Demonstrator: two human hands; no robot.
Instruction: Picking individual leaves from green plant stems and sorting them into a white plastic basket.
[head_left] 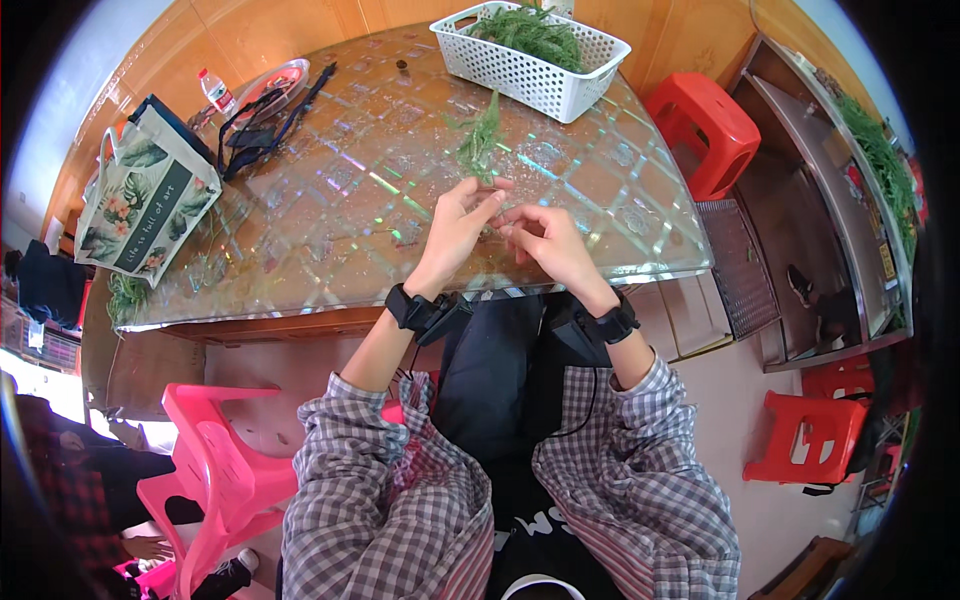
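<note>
A feathery green sprig (480, 140) points away from me above the near part of the table. My left hand (455, 232) is closed on its lower stem, thumb against fingers. Close beside it, my right hand (550, 243) is pinched, its fingertips almost meeting the left ones around the stem's lower end. Whatever lies between the right fingertips is too small to make out. Both hands are over the glossy, clear-covered table (330, 215), near its front edge.
A white perforated basket (520, 88) of green sprigs stands at the far side. On the left are a leaf-patterned tote bag (150, 205), a dark strap (255, 140), a bottle (216, 92) and a plate (290, 75). Red stools (710, 130) and a pink chair (225, 465) surround the table. Another person sits lower left.
</note>
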